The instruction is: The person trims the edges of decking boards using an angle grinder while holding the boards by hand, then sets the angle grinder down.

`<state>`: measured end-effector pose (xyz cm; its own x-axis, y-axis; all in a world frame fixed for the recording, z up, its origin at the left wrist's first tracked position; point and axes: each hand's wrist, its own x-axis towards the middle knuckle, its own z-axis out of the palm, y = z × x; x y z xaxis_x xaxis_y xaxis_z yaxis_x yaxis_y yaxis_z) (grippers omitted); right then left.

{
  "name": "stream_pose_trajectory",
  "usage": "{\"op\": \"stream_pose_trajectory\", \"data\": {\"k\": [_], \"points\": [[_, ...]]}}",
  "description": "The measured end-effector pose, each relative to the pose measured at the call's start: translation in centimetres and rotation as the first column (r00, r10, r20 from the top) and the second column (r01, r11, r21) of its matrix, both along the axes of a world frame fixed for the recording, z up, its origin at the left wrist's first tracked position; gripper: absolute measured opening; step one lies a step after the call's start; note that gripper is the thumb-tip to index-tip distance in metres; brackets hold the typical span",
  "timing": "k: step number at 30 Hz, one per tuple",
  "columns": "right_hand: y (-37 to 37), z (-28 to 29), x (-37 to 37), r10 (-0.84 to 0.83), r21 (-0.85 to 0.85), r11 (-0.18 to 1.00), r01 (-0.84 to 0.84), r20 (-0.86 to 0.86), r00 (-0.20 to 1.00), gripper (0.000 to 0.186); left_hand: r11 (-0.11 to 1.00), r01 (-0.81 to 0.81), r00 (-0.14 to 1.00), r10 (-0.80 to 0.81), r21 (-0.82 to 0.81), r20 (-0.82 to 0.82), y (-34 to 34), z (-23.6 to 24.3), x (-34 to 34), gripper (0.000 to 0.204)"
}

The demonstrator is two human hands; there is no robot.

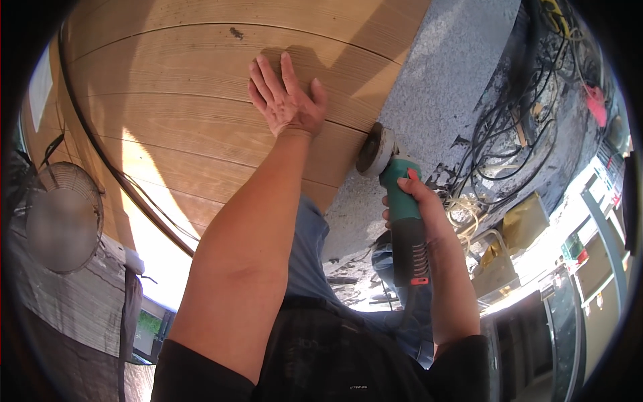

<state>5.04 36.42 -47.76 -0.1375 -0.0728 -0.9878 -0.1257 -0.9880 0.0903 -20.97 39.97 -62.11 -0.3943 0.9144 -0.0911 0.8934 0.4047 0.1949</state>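
My left hand (287, 100) lies palm down on light brown wood-grain boards (167, 60), its fingers spread. My right hand (412, 191) is wrapped round the body of a green and black angle grinder (402, 221), thumb at a red switch. The grinder's round head with its disc (374, 151) is at the boards' right edge, beside a grey speckled strip (439, 74); I cannot tell whether the disc touches the boards. My jeans-clad legs show beneath my forearms.
At the right lie tangled cables (492, 174), a pink object (596, 104) and a yellowish sheet (522, 228). A round fan-like grille (63, 218) stands at the left, near a long dark cable (117, 171) that runs along the boards. Bright metal frames (589, 248) are at the far right.
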Motion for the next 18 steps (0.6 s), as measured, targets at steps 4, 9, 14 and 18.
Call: {"op": "stream_pose_trajectory", "data": {"k": [4,9,14,18], "points": [[2.2,-0.7,0.7,-0.104,0.025,0.994,0.104,-0.012,0.995,0.044,1.000,0.000,1.000,0.000,-0.009,-0.006,0.0,-0.2,0.1,0.080],[1.9,-0.4,0.4,-0.017,0.060,0.998,0.017,0.000,1.000,0.048,1.000,-0.004,1.000,0.004,-0.015,-0.011,-0.1,-0.3,0.0,0.081],[0.4,-0.4,0.3,-0.070,0.002,0.998,0.070,-0.026,0.997,0.046,1.000,-0.001,1.000,0.001,0.001,-0.007,0.0,-0.2,0.0,0.080],[-0.8,-0.3,0.1,-0.047,-0.002,0.999,0.047,-0.035,0.998,0.046,1.000,0.002,1.000,-0.002,0.019,-0.018,-0.2,-0.4,0.0,0.081]]}}
